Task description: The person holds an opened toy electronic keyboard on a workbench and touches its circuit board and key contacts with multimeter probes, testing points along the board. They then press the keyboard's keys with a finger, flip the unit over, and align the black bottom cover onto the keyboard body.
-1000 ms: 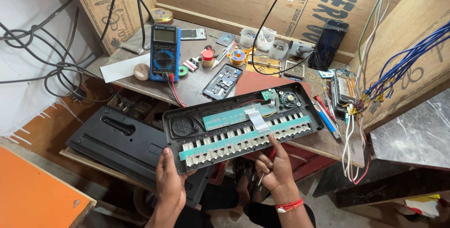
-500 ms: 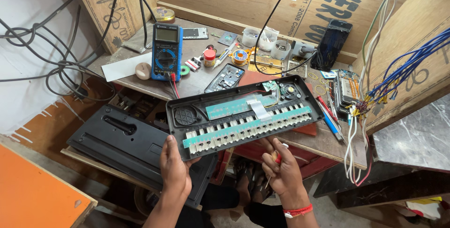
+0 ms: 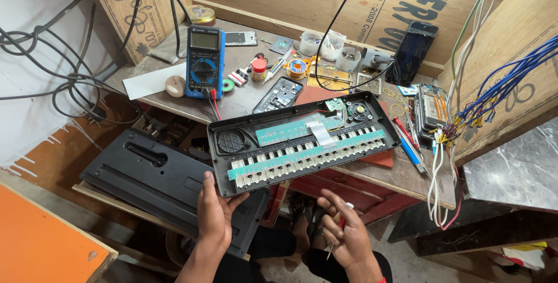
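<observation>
Left hand (image 3: 215,213) is gripping the front-left corner of the opened keyboard casing (image 3: 302,140), which is lying tilted across the worktop (image 3: 244,100) edge. Right hand (image 3: 343,233), just below casing w/o touching it, is closing round a small screwdriver (image 3: 337,230).

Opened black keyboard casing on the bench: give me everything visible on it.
The opened black plastic keyboard casing lies with its inside facing up, slanting across the front edge of the wooden workbench. Inside are a row of white key backs, two pale green circuit strips, a white ribbon cable, round speakers at both ends and a small green board. The left hand grips its near left corner; the right hand is clear of it.
</observation>
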`<state>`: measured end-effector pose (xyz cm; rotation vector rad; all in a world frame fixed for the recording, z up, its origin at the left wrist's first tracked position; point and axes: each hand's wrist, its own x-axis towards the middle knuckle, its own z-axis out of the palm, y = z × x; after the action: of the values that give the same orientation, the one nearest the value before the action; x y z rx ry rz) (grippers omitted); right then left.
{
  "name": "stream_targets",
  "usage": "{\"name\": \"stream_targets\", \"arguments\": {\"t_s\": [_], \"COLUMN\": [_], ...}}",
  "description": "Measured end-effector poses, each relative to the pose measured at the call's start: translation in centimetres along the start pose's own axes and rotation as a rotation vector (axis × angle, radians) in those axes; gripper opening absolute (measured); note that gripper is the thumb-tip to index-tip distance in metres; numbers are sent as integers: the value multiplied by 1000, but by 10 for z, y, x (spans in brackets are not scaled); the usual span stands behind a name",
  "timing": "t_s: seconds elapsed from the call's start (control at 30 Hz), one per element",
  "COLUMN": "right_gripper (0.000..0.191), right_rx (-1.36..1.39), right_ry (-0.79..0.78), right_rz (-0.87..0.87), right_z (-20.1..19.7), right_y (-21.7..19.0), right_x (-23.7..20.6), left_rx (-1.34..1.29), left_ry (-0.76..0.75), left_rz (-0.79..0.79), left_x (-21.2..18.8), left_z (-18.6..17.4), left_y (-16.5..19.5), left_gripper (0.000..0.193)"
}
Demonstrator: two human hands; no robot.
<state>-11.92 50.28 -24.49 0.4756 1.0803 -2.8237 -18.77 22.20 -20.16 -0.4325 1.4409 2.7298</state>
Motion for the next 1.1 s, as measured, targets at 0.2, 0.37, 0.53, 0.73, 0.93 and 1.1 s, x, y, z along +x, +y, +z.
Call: {"name": "stream_targets", "arguments": {"t_s": [0.2,0.37,0.53,0.73,0.93,1.1], "right_gripper": [25,25,43,21,13,15], "right_rx": [-274,-947,-1257,-647,-352,-336], "right_ry": [23,13,-9,114,59,88], "right_rz": [25,-182,-392,159,243,238], "right_z": [-11,22,65,70,54,57], "right_y": [45,75,83,97,115,118], "right_x": [-5,-11,-4,14,8,7], "left_rx": [23,-16,48,110,177,178], "left_ry": [170,234,298,339,347,371], "left_rz": [237,380,387,312,261,210], "left_x": [-7,-27,-45,-56,-64,-68], "left_z": [-37,-71,-91,-108,-120,-128], "left_y": [-2,-7,-14,-21,-35,-42], "left_gripper": [45,33,34,31,32,31]}}
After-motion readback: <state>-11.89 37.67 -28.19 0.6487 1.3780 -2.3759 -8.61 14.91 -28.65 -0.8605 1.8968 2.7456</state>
